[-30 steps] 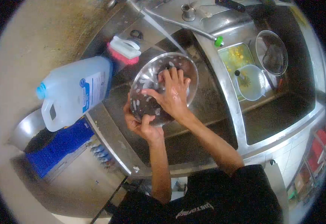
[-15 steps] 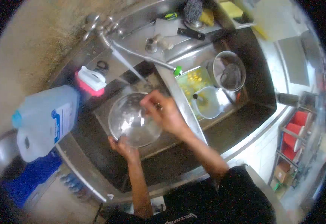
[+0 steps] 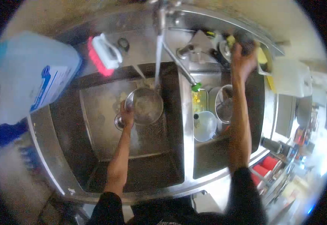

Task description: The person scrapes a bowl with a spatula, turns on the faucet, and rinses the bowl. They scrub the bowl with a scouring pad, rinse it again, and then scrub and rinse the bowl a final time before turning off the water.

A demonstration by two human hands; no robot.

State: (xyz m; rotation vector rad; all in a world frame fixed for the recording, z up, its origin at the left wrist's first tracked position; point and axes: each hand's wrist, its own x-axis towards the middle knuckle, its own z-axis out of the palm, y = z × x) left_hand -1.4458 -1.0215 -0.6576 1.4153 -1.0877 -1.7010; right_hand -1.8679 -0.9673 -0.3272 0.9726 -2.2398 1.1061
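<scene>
In the left sink basin point(image 3: 107, 144), my left hand point(image 3: 126, 113) grips the left rim of a round, shiny bowl point(image 3: 146, 107), which is tilted. Beside the hand is a round metal drain fitting point(image 3: 119, 122). My right hand point(image 3: 243, 62) is stretched out to the back ledge at the right, with its fingers around a dark, wiry scouring pad point(image 3: 245, 39). Right by that hand lie a pale metal dish point(image 3: 224, 51) and some yellow sponge. From the faucet point(image 3: 160, 22), a stream of water point(image 3: 158, 56) falls near the bowl.
A pink-bristled scrub brush point(image 3: 104, 54) rests on the back-left ledge, near a large bluish jug point(image 3: 32, 77). In the right basin are a metal pot point(image 3: 224, 103), a translucent strainer-like bowl point(image 3: 204, 126) and a tray with yellow bits point(image 3: 196, 100). A green-tipped tube point(image 3: 196, 87) hangs over the divider.
My right hand has left the bowl and moved up and right to the scouring pad. My left hand still holds the bowl, now gripping its left side. The view has turned.
</scene>
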